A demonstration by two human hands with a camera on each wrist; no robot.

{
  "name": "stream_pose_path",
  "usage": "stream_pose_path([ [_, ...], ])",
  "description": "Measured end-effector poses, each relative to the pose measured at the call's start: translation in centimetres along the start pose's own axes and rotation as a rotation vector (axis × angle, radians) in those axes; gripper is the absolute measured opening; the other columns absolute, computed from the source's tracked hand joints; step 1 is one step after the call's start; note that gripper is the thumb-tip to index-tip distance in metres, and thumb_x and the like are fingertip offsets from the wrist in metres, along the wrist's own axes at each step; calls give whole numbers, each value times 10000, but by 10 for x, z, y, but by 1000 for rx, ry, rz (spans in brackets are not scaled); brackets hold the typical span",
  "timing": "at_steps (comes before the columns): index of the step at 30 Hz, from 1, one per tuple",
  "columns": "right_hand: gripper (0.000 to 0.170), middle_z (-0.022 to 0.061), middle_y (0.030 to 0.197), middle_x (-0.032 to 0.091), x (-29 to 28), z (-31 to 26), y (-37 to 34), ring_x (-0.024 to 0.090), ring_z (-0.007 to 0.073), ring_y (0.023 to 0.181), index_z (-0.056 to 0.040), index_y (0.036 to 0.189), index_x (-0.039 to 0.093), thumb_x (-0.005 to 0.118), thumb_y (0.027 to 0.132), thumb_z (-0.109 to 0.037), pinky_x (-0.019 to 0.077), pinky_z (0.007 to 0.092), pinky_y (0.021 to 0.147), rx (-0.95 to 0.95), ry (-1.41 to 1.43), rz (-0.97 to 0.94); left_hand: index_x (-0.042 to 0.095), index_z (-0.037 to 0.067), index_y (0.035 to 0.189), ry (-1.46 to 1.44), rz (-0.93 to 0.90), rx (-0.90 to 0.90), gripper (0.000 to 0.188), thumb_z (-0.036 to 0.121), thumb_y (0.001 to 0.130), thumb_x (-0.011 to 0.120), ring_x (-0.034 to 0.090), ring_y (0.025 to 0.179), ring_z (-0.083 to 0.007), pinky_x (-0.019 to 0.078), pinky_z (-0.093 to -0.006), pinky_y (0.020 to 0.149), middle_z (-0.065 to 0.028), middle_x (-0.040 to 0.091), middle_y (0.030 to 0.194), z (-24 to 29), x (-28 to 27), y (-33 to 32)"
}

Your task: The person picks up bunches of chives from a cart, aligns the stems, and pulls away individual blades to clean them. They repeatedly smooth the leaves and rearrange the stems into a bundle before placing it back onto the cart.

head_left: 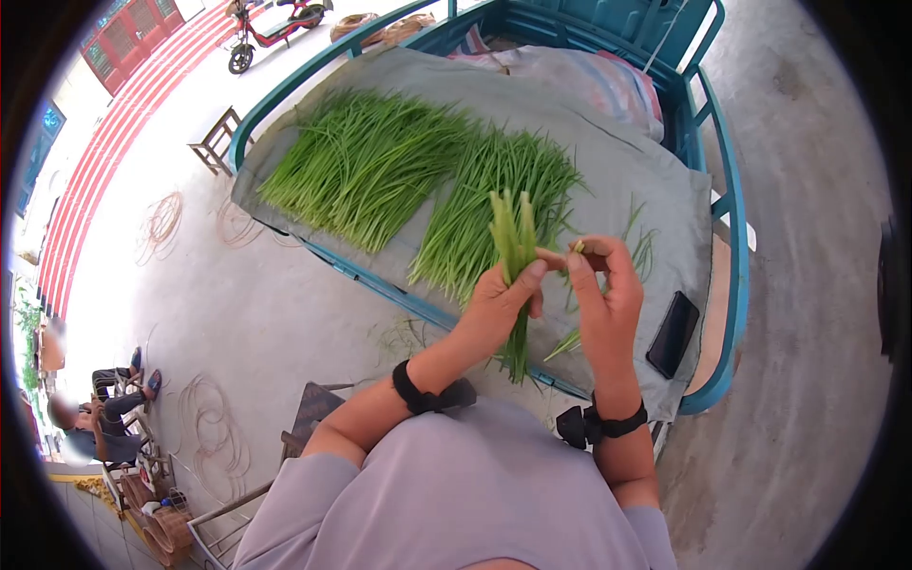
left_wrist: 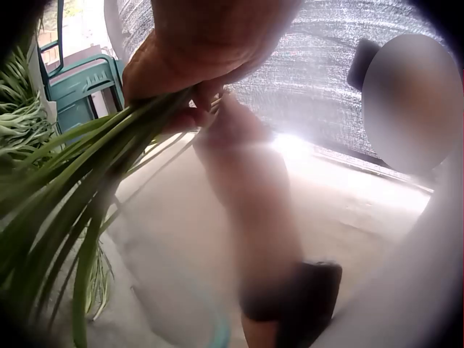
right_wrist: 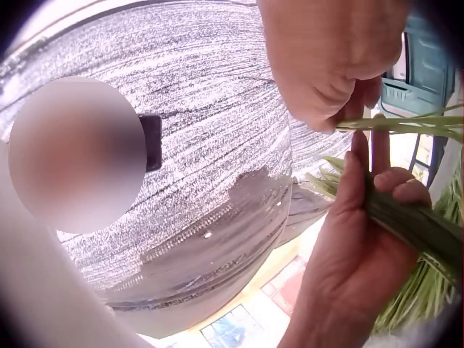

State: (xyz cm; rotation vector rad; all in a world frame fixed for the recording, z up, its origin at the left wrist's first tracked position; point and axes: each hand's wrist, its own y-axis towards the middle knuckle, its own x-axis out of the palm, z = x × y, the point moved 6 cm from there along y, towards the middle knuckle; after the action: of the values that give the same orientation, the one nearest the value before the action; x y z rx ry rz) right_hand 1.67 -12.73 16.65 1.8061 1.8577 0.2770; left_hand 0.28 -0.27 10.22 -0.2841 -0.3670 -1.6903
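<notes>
The left hand [head_left: 499,306] grips a bunch of long green stalks [head_left: 514,237], pale ends up and leaves hanging below the fist. Close on its right, the right hand [head_left: 608,290] pinches a few thin stalks between thumb and fingertips. In the right wrist view those thin stalks [right_wrist: 406,125] run sideways from the right hand [right_wrist: 337,58], just above the left hand [right_wrist: 362,254]. In the left wrist view the bunch's leaves [left_wrist: 87,167] fan out from under the left hand [left_wrist: 210,43]. Two broad piles of green stalks [head_left: 370,161] [head_left: 513,171] lie on the grey cloth.
A grey cloth [head_left: 627,161] covers the bed of a teal cart [head_left: 727,285]. A black phone [head_left: 673,334] lies at its right, loose stalks [head_left: 567,344] at the near edge. A striped sack [head_left: 589,85] is at the back. Someone sits [head_left: 95,423] far left, near a stool [head_left: 217,142].
</notes>
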Motion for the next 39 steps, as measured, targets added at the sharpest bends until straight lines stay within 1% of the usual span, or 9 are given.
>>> stream_pose_path([
  [3,138,2,856,578,7,-1,6,503,66,733,-10,1001,586,606,881,-75,425,215,673,113,131,-54,592,54,1126,-26,81,-22,293,291,988,488,484,632,-48,409,-208,574,22,575,831,3,-4,1],
  [9,146,7,847,613,20,7,14,537,60,732,-2,1002,591,607,880,-82,433,217,668,285,181,-81,580,72,1130,43,-32,-17,295,296,1007,433,489,642,-56,385,-223,584,29,529,690,-9,-1,-4],
  [12,149,8,846,619,25,10,14,550,60,732,2,1004,595,608,877,-74,443,223,664,345,237,-87,587,68,1072,112,-87,-19,284,304,1004,444,489,638,-58,394,-225,589,29,525,689,-17,-2,-5],
  [20,153,3,835,599,26,17,10,468,15,587,-16,1048,577,576,930,-113,339,174,429,341,347,-130,581,56,990,-14,-139,-65,286,297,1009,428,486,633,-55,405,-206,571,10,591,841,-21,2,-6],
  [23,158,-1,818,592,25,21,8,429,12,519,-17,1051,579,577,931,-119,310,180,387,327,371,-102,584,36,1137,-53,-124,-70,308,278,1003,448,455,591,-45,396,-198,540,-1,610,868,-30,-2,-5],
  [29,174,-6,780,589,22,25,3,389,-3,444,-19,1053,583,589,929,-141,273,173,348,361,393,-66,562,65,1007,-50,-174,-150,270,293,1007,417,482,650,-69,413,-213,609,1,578,871,-21,6,-9],
  [34,158,-5,761,593,21,27,1,387,-4,433,-15,1029,591,581,933,-140,270,175,336,353,375,-40,595,40,1156,-44,-203,-125,348,315,999,450,462,617,-48,390,-192,555,7,589,868,-25,5,-9],
  [35,152,-5,752,594,20,26,1,384,-4,427,-14,1021,594,577,936,-140,264,175,330,361,374,-27,586,49,1098,-30,-209,-137,307,301,1002,438,467,625,-53,397,-198,575,8,583,864,-27,6,-9],
  [39,348,56,979,591,19,29,-1,528,75,682,-19,1164,525,649,874,-166,434,216,541,385,329,-91,568,72,978,28,-189,-140,254,269,1008,411,480,638,-61,410,-211,611,12,566,851,-26,4,-10],
])
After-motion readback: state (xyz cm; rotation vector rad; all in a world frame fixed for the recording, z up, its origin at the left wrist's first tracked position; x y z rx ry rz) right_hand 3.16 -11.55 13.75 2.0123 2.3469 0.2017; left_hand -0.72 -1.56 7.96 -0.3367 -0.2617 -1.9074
